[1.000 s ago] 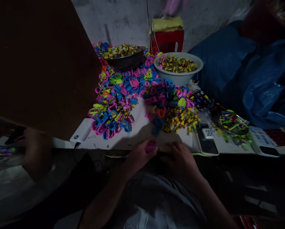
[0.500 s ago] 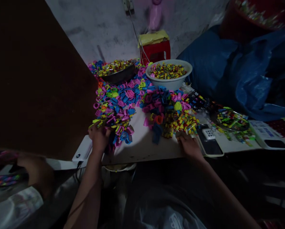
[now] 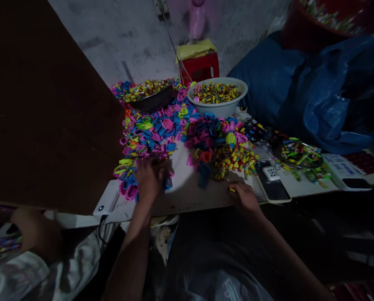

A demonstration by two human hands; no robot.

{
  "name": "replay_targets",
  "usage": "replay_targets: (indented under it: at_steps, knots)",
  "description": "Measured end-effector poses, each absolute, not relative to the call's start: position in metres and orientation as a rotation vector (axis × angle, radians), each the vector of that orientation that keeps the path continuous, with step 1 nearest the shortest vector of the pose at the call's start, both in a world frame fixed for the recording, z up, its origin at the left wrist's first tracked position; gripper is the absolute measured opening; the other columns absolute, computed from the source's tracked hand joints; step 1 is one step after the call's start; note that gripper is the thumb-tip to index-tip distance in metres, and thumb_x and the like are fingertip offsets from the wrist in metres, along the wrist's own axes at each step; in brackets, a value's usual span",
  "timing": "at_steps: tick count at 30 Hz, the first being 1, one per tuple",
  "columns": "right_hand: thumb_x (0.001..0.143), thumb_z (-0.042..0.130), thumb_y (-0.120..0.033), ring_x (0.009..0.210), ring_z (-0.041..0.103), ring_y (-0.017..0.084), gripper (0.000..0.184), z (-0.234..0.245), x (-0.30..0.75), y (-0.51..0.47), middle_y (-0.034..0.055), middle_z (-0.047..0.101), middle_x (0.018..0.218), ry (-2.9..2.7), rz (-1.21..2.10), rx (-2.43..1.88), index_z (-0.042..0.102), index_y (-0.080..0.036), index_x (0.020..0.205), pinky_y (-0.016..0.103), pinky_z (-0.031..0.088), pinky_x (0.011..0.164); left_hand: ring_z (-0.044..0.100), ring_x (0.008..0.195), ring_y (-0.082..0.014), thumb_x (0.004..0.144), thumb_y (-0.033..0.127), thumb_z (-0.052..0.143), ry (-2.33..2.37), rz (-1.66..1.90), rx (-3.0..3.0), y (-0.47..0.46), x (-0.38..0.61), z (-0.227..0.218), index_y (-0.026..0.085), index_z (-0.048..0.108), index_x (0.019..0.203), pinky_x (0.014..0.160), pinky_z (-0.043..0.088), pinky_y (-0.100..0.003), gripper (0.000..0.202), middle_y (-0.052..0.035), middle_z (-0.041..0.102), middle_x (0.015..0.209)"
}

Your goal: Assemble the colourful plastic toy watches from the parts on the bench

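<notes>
My left hand reaches palm down over the near edge of a pile of ring-like plastic pieces in pink, blue, yellow and green. Its fingers are smeared by motion, so any grip is hidden. Close to the table's front edge, my right hand pinches a small yellow piece between thumb and fingers. Just beyond it lies a heap of small yellow-and-red pieces. Darker pink and blue plastic pieces sit in shadow between the two hands.
A white basin and a dark bowl hold more small pieces. Phone and white power bank lie near the front edge. A brown board stands left, a blue bag right. Another person's arm shows lower left.
My left hand has moved right across the near edge of the pile. My right hand has drawn back slightly from the yellow heap, and a yellow piece now shows in its fingers.
</notes>
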State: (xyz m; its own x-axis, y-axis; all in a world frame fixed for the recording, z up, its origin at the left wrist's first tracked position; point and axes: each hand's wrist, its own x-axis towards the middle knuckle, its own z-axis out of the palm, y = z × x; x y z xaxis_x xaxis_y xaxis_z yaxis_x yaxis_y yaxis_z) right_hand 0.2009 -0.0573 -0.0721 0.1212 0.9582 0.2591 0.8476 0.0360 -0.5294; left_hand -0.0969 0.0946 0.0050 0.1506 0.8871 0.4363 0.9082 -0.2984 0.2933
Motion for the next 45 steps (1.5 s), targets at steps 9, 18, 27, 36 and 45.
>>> replay_targets:
  at_steps: [9,18,27,36,45]
  knots:
    - [0.091,0.044,-0.030,0.079,0.064,0.016,0.019,-0.063,0.164,-0.073,0.0052,0.067,0.088,-1.485,0.686,-1.520,0.055,-0.018,0.100,0.025,0.048,0.071,0.051,0.113,-0.0301,0.073,0.026,0.068,-1.776,-1.008,-3.071,0.044,0.006,-0.064,0.016,0.053,0.113,0.098,0.039,-0.050,0.044,-0.0153,0.056,0.118]
    - [0.091,0.047,-0.036,0.085,0.065,0.017,0.021,-0.031,0.154,-0.094,0.0061,0.068,0.094,-1.307,0.746,-1.461,0.056,-0.020,0.101,0.028,0.052,0.074,0.059,0.105,-0.0188,0.087,0.028,0.048,-2.039,-1.453,-3.636,-0.025,-0.009,-0.005,0.021,0.043,0.129,0.092,0.047,-0.035,0.043,-0.0067,0.062,0.116]
    - [0.087,0.054,-0.035,0.083,0.068,0.018,0.017,0.005,0.154,-0.117,0.0044,0.071,0.092,-1.341,0.558,-1.507,0.057,-0.024,0.100,0.027,0.054,0.069,0.061,0.110,-0.0194,0.079,0.032,0.070,-2.185,-2.061,-3.505,-0.053,-0.004,0.026,0.021,0.044,0.113,0.097,0.047,-0.036,0.044,-0.0094,0.063,0.120]
    - [0.090,0.046,-0.032,0.080,0.069,0.019,0.017,0.013,0.156,-0.119,0.0061,0.072,0.088,-1.493,0.503,-1.595,0.058,-0.022,0.095,0.028,0.053,0.066,0.063,0.108,-0.0197,0.080,0.028,0.071,-1.973,-1.857,-3.444,-0.060,-0.007,0.030,0.022,0.048,0.111,0.096,0.049,-0.036,0.039,-0.0113,0.062,0.126]
    - [0.090,0.049,-0.022,0.085,0.068,0.018,0.008,0.011,0.158,-0.117,0.0055,0.070,0.093,-1.652,0.288,-1.464,0.049,-0.023,0.098,0.025,0.051,0.067,0.062,0.113,-0.0223,0.077,0.028,0.073,-2.063,-1.722,-3.467,-0.059,-0.011,0.038,0.021,0.051,0.109,0.101,0.046,-0.036,0.040,-0.0119,0.061,0.128]
